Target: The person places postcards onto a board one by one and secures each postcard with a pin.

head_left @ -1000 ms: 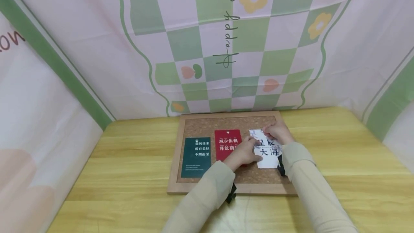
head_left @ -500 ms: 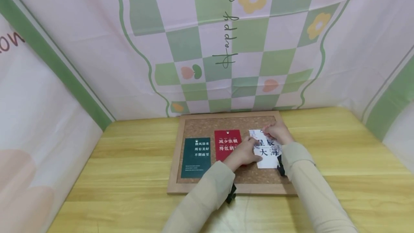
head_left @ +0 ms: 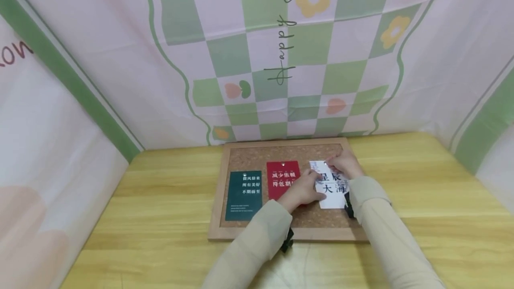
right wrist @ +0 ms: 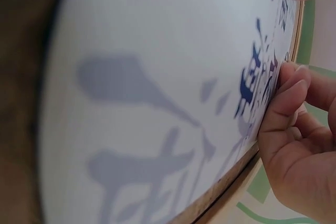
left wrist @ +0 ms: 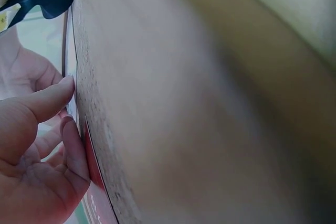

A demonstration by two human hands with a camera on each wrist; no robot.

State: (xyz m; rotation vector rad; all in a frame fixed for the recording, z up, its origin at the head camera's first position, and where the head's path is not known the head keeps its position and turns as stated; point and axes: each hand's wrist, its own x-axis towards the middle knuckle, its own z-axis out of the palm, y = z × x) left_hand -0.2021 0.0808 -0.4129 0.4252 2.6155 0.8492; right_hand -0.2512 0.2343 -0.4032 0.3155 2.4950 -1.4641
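A white card (head_left: pixel 330 200) with large dark characters lies against the framed cork board (head_left: pixel 321 222), towards its right side. My left hand (head_left: pixel 304 188) presses the card's left part, thumb and fingers spread apart. In the left wrist view the thumb of the left hand (left wrist: pixel 42 150) is straight against the card's surface. At the card's top edge, the right hand (head_left: pixel 346 164) has its curled fingertips at a small thumbtack (head_left: pixel 325 162). The right wrist view has the right hand's (right wrist: pixel 299 140) thumb and forefinger close together at the white card (right wrist: pixel 157 35). The fingertips partly hide the tack.
A red card (head_left: pixel 277 168), partly behind the left hand, is tacked at the board's middle. To its left hangs a dark green card (head_left: pixel 243 204), also tacked. The board rests on a wooden table (head_left: pixel 160 217) against a patterned cloth backdrop (head_left: pixel 225 57).
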